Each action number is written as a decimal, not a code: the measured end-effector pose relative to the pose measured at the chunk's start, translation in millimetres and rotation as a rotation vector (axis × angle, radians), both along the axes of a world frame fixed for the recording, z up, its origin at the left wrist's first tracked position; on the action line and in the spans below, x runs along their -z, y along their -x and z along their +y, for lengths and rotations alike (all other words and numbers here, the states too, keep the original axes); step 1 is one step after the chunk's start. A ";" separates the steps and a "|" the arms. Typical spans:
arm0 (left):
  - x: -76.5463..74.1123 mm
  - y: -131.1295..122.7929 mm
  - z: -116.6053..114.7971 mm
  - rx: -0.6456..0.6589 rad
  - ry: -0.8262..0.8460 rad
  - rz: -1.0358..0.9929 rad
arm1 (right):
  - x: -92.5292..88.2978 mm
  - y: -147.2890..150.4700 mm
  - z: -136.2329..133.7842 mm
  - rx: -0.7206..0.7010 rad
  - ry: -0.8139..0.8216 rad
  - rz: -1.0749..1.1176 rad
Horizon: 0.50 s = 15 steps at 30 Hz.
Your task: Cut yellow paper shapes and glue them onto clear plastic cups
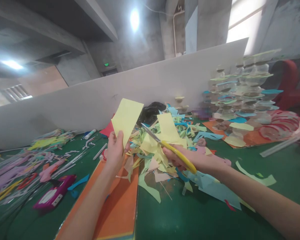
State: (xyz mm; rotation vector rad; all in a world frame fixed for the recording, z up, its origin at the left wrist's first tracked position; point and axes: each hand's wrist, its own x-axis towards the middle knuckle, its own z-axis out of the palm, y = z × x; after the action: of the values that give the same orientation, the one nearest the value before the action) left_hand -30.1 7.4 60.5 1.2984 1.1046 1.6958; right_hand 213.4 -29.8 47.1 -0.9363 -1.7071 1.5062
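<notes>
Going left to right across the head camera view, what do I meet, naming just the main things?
Magenta plastic box with a white label → left hand gripping a pale yellow paper sheet → right hand holding yellow-handled metal scissors → stacked clear cup-like pieces → red curved chair-like shape.

Slim, bare left forearm (93, 198), bare left hand (115, 150), slim, bare right forearm (255, 195), bare right hand (190, 155)

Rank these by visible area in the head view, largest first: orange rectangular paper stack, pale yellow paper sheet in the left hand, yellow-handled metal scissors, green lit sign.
1. Orange rectangular paper stack, though partly covered
2. Pale yellow paper sheet
3. Yellow-handled metal scissors
4. Green lit sign, in the background
</notes>
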 end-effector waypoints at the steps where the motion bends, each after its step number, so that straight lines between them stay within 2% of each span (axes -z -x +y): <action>1: 0.3 -1.6 -0.6 0.013 -0.002 0.000 | -1.0 -0.1 -1.2 -0.028 -0.022 -0.023; 7: 10.1 -14.0 -1.2 0.128 0.012 0.010 | 3.5 1.1 2.0 -0.091 -0.056 -0.161; 15: 16.2 -15.8 0.3 0.139 0.004 -0.006 | 10.0 4.7 6.3 -0.189 -0.031 -0.040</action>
State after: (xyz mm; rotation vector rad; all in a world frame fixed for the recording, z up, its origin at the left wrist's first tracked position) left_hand -14.3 7.7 44.3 1.3349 0.9907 1.5931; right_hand 208.7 -23.5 37.1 -0.8125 -1.8868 1.5856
